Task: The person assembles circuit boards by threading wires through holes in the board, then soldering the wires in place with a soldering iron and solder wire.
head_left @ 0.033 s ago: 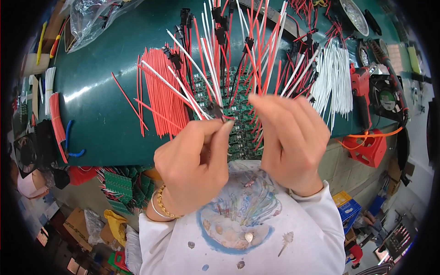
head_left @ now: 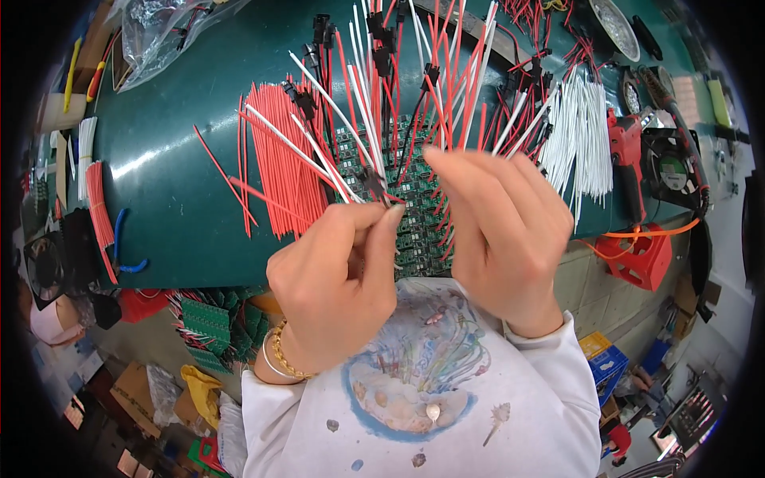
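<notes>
My left hand point(head_left: 331, 279) is closed, thumb and index fingertip pinched on a thin wire lead with a black connector point(head_left: 373, 183) and a short red end showing above the fingertips. My right hand point(head_left: 510, 227) is up to its right, fingers bent and drawn together; the fingertips are slightly blurred and what they hold, if anything, is hidden. Beneath and beyond both hands lies a panel of green circuit boards point(head_left: 410, 239). Red and white wires point(head_left: 362, 103), several with black connectors, fan upward from the boards.
A bundle of red wires point(head_left: 283, 159) lies left of the boards, a bundle of white wires point(head_left: 582, 143) right. Beyond it are a red tool point(head_left: 627, 163) and a black fan point(head_left: 672, 171). More green boards point(head_left: 211, 323) sit below the green table's point(head_left: 175, 231) front edge.
My right hand has shifted slightly up and to the left. My left hand has barely moved, and the connector above its fingertips sits a little higher.
</notes>
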{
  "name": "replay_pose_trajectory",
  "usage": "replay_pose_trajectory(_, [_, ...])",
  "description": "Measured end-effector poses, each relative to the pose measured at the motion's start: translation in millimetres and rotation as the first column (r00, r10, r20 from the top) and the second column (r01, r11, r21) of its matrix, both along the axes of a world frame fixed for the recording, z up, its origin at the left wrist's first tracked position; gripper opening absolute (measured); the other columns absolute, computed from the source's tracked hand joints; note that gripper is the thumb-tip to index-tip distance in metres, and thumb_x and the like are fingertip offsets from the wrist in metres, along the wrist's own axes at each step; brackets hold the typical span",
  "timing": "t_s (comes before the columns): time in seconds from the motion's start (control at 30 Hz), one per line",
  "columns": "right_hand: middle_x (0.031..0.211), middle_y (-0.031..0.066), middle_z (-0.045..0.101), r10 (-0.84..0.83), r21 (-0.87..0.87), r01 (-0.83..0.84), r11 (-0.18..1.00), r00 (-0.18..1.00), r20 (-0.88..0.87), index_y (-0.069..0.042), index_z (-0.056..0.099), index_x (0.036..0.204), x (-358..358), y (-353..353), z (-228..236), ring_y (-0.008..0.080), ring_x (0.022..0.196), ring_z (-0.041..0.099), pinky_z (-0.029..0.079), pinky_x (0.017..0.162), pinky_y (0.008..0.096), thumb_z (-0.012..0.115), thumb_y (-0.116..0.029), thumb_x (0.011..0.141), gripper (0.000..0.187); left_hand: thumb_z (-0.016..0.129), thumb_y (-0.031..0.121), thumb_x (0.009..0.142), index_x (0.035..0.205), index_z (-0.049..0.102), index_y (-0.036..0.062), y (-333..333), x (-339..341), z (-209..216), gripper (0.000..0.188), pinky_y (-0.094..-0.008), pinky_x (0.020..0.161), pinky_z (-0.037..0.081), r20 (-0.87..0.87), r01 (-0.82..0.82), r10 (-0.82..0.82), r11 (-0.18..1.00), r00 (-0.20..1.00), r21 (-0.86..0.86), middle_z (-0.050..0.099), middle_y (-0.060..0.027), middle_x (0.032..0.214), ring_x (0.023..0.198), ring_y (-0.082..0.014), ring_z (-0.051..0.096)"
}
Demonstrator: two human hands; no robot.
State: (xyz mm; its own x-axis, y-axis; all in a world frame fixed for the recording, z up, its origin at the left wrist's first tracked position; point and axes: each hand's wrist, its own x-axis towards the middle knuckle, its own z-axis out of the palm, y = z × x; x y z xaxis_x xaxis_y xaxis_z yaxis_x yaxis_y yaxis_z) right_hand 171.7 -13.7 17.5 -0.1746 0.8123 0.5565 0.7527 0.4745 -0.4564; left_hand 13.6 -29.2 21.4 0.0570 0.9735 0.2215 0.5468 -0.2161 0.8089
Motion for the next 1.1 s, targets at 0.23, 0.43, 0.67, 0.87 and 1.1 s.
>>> replay_pose_trajectory(0.23, [0.072,0.0064,0.065,-0.098,0.011,0.098,0.995,0.984,0.15,-0.006,0.067,0.088,-15.2,25.3,-10.8,0.0216,0.058,0.061,0.046,0.053,0.0315,0.074,-0.006,0.072,0.017,0.072,0.0,0.079,0.078,0.062,0.0015,4.1,0.7,-4.1,0.01,-0.0252,0.041,0.038,-0.043,-0.033,0.034,0.999,0.998,0.026,0.057,-0.0061,0.058,0.042,-0.0128,0.052])
replay_pose_trajectory(0.43, [0.07,0.0053,0.065,-0.066,-0.061,0.065,0.996,0.998,-0.019,-0.006,0.064,0.08,-18.3,28.2,-15.6,0.0205,0.057,0.061,0.045,0.051,0.0306,0.074,-0.004,0.071,0.014,0.071,0.002,0.079,0.076,0.061,0.0038,6.1,0.1,-7.9,0.011,-0.0286,0.042,0.039,-0.045,-0.03,0.032,0.999,0.998,0.041,0.056,-0.006,0.058,0.044,-0.0166,0.053])
replay_pose_trajectory(0.67, [0.069,0.003,0.065,0.017,-0.164,-0.044,0.986,0.986,-0.164,-0.005,0.064,0.077,-15.9,27.7,-14.3,0.0157,0.054,0.057,0.042,0.049,0.028,0.075,-0.002,0.068,0.015,0.07,0.004,0.08,0.076,0.06,0.0038,8.2,-1.9,-10.1,0.011,-0.0305,0.043,0.041,-0.075,-0.027,0.031,0.998,0.997,0.052,0.057,-0.0074,0.06,0.046,-0.0202,0.056])
replay_pose_trajectory(0.87, [0.067,0.0034,0.064,0.048,-0.092,-0.05,0.995,0.999,-0.019,-0.007,0.069,0.081,-13.1,25.5,-13.3,0.0188,0.055,0.055,0.042,0.052,0.03,0.074,-0.003,0.068,0.014,0.07,0.004,0.08,0.076,0.06,0.0042,8.4,-1.9,-11.6,0.011,-0.0316,0.044,0.041,-0.099,-0.036,0.044,0.996,0.994,0.076,0.059,-0.0078,0.062,0.048,-0.0214,0.058])
replay_pose_trajectory(1.1, [0.081,0.0092,0.071,0.073,0.085,-0.07,0.994,0.997,-0.028,-0.004,0.071,0.086,-3.2,20.7,-2.0,0.0207,0.062,0.059,0.041,0.055,0.0284,0.071,0.001,0.07,0.017,0.071,0.005,0.08,0.078,0.058,0.0048,7.4,1.5,-11.6,0.013,-0.0307,0.042,0.041,-0.121,-0.054,0.061,0.996,0.991,0.066,0.058,-0.0066,0.058,0.047,-0.0201,0.058])
